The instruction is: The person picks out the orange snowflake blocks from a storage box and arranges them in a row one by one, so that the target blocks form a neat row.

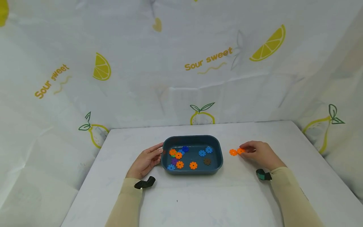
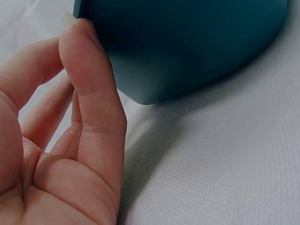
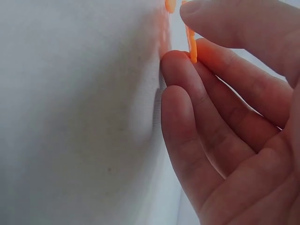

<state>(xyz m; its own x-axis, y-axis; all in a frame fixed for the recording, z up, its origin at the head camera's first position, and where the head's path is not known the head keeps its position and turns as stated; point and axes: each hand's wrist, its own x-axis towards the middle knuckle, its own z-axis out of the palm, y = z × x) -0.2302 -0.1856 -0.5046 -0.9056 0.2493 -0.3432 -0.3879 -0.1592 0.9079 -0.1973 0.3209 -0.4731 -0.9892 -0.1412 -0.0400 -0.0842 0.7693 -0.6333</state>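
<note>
A dark blue tray [image 1: 192,172] stands on the white table, with several notched plastic discs in it. At its left end, my left hand [image 1: 146,160] holds the wall near the rim; the left wrist view shows the fingers [image 2: 91,61] against the tray [image 2: 187,47]. To the right of the tray, my right hand [image 1: 261,154] pinches an orange notched disc [image 1: 240,151] between thumb and fingers, just above the table. Another orange notched disc [image 1: 233,152] is right beside it on the left. In the right wrist view the pinched orange disc [image 3: 192,44] is seen edge-on.
Inside the tray, orange discs [image 1: 193,165], blue discs [image 1: 209,149], a purple disc [image 1: 174,161] and a brown disc [image 1: 207,161] lie scattered, some overlapping on the left. Behind the table [image 1: 136,135] hangs a white curtain [image 1: 141,94] printed with lemons.
</note>
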